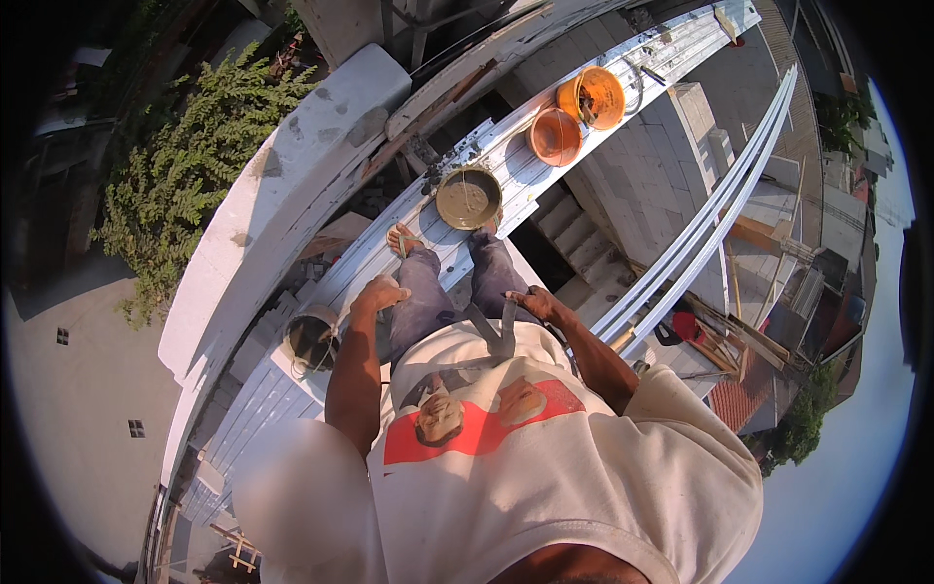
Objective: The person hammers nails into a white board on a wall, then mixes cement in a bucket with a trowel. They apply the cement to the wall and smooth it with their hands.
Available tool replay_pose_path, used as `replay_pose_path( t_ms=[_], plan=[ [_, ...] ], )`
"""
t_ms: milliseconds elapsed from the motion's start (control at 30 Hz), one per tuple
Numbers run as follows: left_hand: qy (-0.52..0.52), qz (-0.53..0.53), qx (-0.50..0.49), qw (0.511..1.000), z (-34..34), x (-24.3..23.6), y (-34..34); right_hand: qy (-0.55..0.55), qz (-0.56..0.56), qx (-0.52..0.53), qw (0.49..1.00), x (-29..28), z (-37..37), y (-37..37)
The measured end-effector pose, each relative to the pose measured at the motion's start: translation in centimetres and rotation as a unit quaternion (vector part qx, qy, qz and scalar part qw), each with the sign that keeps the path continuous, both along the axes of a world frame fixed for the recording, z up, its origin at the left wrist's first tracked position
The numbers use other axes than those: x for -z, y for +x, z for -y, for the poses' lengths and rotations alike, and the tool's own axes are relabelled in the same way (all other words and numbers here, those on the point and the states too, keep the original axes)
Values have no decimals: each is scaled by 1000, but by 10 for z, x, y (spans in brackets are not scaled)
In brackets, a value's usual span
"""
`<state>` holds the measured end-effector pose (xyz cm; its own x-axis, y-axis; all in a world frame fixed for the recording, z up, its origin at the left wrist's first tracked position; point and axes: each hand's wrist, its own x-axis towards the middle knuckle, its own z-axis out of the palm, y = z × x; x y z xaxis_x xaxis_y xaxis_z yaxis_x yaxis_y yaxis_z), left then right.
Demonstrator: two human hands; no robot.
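Observation:
My left hand [382,292] is closed beside my left thigh, its curled fingers against the grey trousers [423,292]; anything inside it is hidden. Over my right thigh, my right hand [538,304] is closed at the upper end of a dark grey strap [501,341] that hangs in a V in front of my shirt. A round bucket of wet grey mortar [468,199] stands by my feet on the pale metal planks [379,232]. Behind my left forearm is a dark bucket [312,341] with a wire handle.
Two orange buckets [556,136] stand farther along the planks, one holding tools. A pale concrete ledge [263,209] runs along the left. To the right, a drop shows concrete steps [576,232], a block wall [637,161] and long metal channels [715,209].

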<state>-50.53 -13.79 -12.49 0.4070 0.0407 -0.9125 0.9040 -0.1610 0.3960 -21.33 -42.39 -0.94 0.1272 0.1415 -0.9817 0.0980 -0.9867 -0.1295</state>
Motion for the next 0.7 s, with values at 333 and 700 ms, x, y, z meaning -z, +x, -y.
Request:
replay_pose_path(
  t_ms=[333, 700],
  plan=[
    [-23, -108, -146, 983, 50, 5, 20, 126, 83, -180, 972, 69, 19, 99],
    [-3, -165, 12, 986, 128, 9, 136, 137, 54, 155, 977, 114, 61, 230]
  ],
)
